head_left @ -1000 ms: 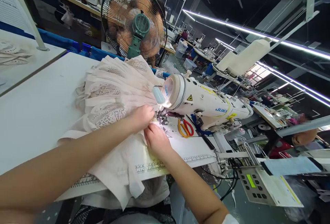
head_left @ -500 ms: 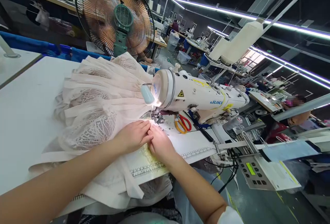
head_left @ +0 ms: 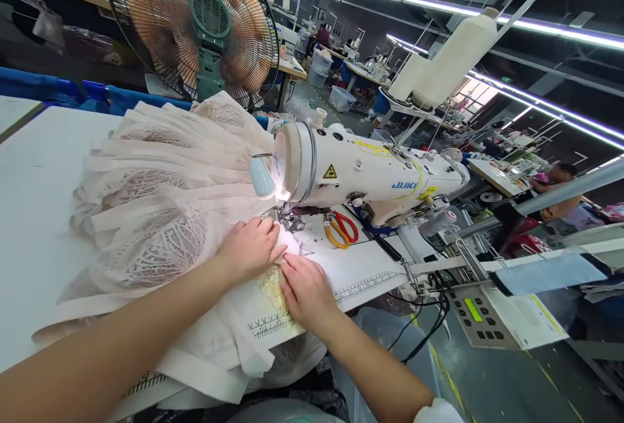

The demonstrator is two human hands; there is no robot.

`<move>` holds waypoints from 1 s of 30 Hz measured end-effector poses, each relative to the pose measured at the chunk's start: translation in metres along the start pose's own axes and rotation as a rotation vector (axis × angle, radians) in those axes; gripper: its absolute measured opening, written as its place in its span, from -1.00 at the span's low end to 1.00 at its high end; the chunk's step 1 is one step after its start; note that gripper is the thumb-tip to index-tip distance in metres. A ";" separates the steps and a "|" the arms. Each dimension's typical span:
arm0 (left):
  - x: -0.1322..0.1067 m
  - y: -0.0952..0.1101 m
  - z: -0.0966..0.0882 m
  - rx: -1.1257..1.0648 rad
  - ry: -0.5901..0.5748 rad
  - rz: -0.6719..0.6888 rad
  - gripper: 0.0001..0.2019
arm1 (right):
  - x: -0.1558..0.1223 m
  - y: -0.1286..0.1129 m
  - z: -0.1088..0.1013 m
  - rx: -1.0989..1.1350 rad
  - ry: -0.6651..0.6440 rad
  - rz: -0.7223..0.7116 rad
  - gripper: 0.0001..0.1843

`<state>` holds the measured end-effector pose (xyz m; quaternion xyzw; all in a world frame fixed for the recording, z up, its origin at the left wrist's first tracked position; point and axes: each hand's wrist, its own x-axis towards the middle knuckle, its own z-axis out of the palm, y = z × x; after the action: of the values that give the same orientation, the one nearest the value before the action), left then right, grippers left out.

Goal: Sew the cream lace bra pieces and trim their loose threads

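A white sewing machine [head_left: 351, 173] stands on the table, its needle area lit by a small lamp. Cream lace fabric [head_left: 175, 241] lies gathered in folds to the left and runs towards the presser foot [head_left: 287, 216]. Just in front of the foot, my left hand [head_left: 251, 247] is closed on the fabric, thumb beside the fingers. Lower and to the right, my right hand [head_left: 307, 290] pinches the edge of the same fabric, its fingertips partly hidden. Under and between the hands shows a shiny yellowish patch [head_left: 273, 286] on the table.
Scissors [head_left: 341, 229] with orange and red handles lie beneath the machine arm. A printed ruler [head_left: 370, 283] runs along the table's front edge. Behind stands a large fan [head_left: 210, 17]. A control panel [head_left: 480, 316] sits at the right, and thread cones [head_left: 455, 59] stand above.
My right hand has drawn back towards me from the needle, away from my left hand, opening a gap. A lit piece of fabric now shows between them. The view has shifted slightly.
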<state>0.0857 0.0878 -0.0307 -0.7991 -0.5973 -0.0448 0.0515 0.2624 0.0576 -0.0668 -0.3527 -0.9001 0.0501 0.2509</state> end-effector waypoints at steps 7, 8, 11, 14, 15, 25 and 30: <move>-0.005 -0.001 -0.005 0.009 -0.031 0.000 -0.64 | -0.002 -0.002 -0.004 0.056 0.022 -0.077 -0.68; -0.005 0.000 -0.005 0.010 -0.040 0.002 -0.63 | -0.003 -0.002 -0.004 0.062 0.022 -0.086 -0.68; -0.005 0.000 -0.004 0.014 -0.061 0.010 -0.62 | -0.003 -0.001 -0.004 0.075 0.010 -0.090 -0.68; -0.001 0.001 -0.003 0.015 -0.062 -0.014 -0.61 | -0.003 -0.001 -0.002 0.070 -0.004 -0.064 -0.66; 0.000 0.002 -0.003 0.012 -0.061 -0.024 -0.60 | -0.003 -0.002 -0.002 0.067 -0.007 -0.055 -0.66; 0.001 0.002 -0.002 -0.037 -0.045 -0.026 -0.64 | -0.003 -0.002 0.000 0.060 -0.075 -0.012 -0.64; 0.001 0.000 -0.001 -0.049 -0.021 -0.008 -0.64 | -0.002 -0.001 0.000 0.057 -0.091 -0.012 -0.64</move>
<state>0.0862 0.0889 -0.0296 -0.7981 -0.5999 -0.0510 0.0254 0.2626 0.0554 -0.0673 -0.3374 -0.9108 0.0901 0.2200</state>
